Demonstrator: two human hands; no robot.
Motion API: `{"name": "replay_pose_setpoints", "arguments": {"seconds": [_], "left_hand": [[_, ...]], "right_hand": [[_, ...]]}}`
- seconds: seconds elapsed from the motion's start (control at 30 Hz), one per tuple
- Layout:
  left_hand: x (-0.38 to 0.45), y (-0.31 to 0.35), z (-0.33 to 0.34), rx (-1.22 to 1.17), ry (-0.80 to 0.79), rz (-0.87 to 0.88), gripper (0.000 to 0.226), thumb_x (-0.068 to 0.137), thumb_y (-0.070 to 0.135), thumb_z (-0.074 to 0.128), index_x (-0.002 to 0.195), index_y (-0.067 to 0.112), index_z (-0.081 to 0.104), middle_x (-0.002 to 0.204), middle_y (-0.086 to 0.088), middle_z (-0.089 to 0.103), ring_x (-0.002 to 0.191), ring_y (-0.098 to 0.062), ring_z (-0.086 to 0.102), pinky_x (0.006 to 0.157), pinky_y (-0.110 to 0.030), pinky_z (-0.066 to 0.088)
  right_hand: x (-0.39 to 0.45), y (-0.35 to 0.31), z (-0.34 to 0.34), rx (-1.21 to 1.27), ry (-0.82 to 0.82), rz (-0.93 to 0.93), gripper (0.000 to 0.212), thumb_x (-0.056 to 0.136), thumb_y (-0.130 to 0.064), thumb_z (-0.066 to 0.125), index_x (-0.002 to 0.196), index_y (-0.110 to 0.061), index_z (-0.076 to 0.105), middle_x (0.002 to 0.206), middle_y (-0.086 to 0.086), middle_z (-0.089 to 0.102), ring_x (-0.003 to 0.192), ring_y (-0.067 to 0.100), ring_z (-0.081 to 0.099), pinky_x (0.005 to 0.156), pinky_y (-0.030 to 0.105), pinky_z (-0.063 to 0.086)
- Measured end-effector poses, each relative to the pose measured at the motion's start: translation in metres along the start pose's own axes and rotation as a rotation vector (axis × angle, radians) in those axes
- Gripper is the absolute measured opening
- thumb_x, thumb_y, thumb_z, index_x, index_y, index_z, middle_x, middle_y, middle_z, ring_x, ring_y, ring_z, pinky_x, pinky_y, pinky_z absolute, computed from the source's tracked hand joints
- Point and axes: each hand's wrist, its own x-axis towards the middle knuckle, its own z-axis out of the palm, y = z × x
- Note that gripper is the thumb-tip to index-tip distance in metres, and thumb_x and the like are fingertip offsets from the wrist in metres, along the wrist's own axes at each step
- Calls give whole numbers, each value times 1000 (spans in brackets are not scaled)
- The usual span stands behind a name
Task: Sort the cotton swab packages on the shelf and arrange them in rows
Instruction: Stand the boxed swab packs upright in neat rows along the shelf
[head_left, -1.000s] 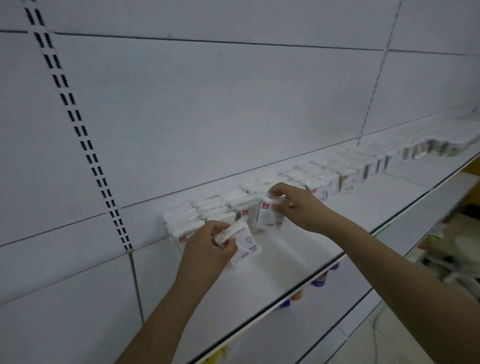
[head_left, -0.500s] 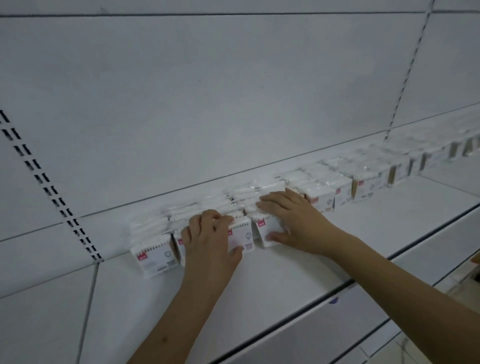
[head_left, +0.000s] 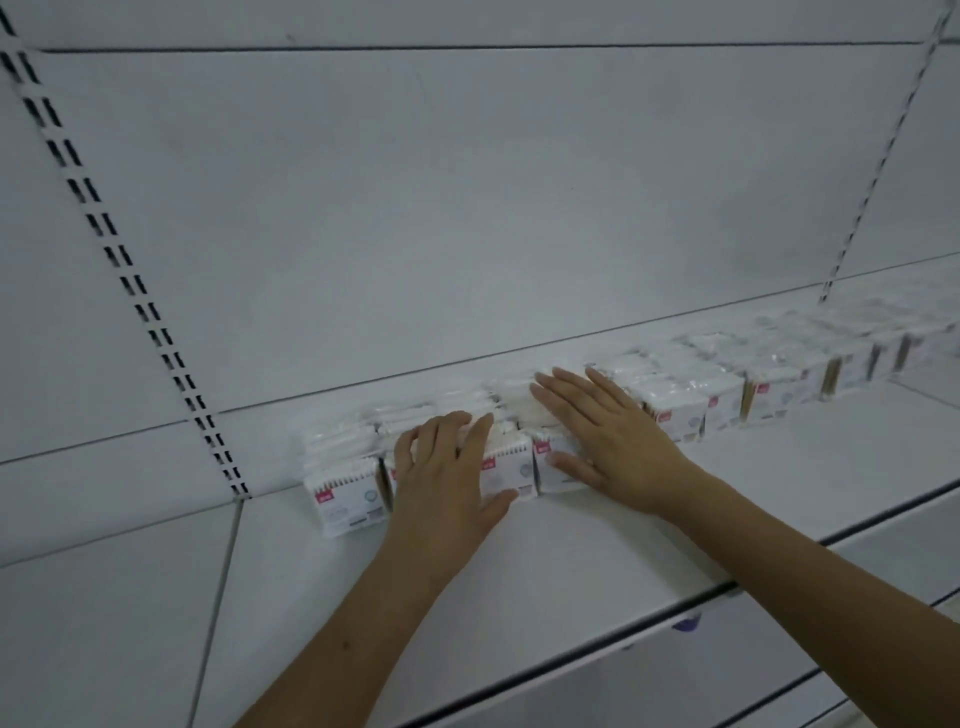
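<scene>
Shelf (head_left: 597, 561) white, swab packages (head_left: 691, 400) rowed against back panel (head_left: 467, 208)

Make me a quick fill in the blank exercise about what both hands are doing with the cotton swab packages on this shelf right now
1. Both hands rest on the row of cotton swab packages with fingers ____.
2. The package at the row's left end is touched by ____ hand.
3. The left hand lies to the ____ of the right hand.
4. The packages stand against the shelf's ____ wall.

Missing words: straight; neither; left; back
</scene>
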Motion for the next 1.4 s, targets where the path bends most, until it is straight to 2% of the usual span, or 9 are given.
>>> {"name": "replay_pose_setpoints", "arguments": {"seconds": [0.1,0.23,0.47,0.7,0.87,1.0,1.17,1.3,1.4], "left_hand": [[-12,-7,-19,-148,54,-42,64,86,56,53,140,23,48,138,0,50,131,-21,43,112,-41,26],[-43,-36,-55,-272,132,-153,52,92,46,52,140,25,47,137,5,48,128,-14,44,107,-32,34],[-155,-138,-128,-184,235,-457,40,92,44,47,124,26,59,118,13,55,108,-3,52,91,-25,50],[-304,-267,-223,-14,315,-732,32,92,41,45,116,28,63,111,14,54,106,-5,51,89,-20,43],[-386,-355,-270,166,356,-895,30,86,34,53,110,22,66,110,5,59,108,-17,52,89,-31,47],[-418,-406,-288,264,264,-1010,45,75,36,53,115,17,63,124,-5,57,119,-28,48,94,-43,44],[-425,-448,-298,135,79,-1067,59,79,35,58,136,21,50,142,-4,46,130,-27,42,107,-43,31],[-427,-452,-290,172,214,-1025,42,84,38,56,124,25,61,122,1,60,106,-23,58,89,-38,44],[-431,-446,-287,172,356,-971,41,89,48,44,116,25,64,109,1,62,93,-22,58,78,-37,47]], "right_hand": [[34,-24,-24,124,138,14,66,103,-51,31,155,-11,23,161,4,24,150,15,17,122,42,17],[111,-92,-43,349,275,1,62,103,-49,31,154,-12,26,157,2,32,144,14,29,119,29,22],[229,-269,-34,703,344,-125,50,104,-42,39,148,-18,35,142,-1,43,127,14,46,99,30,43],[303,-489,-5,850,238,-268,48,102,-42,44,144,-20,40,136,-2,45,119,15,49,90,33,47],[329,-604,30,638,61,-375,55,94,-29,57,144,-12,41,139,10,44,121,30,46,96,40,43],[327,-637,64,504,-173,-196,72,85,-27,61,148,-11,30,141,13,44,128,34,41,102,44,38],[304,-633,104,482,-170,-107,60,78,-21,72,130,-1,49,125,19,55,121,39,49,95,45,44],[291,-627,110,674,-17,2,49,84,-18,68,130,-12,53,129,6,54,119,23,49,85,38,49],[292,-626,110,674,70,0,43,87,-15,66,128,-15,54,125,4,57,114,20,50,82,31,45]]}}
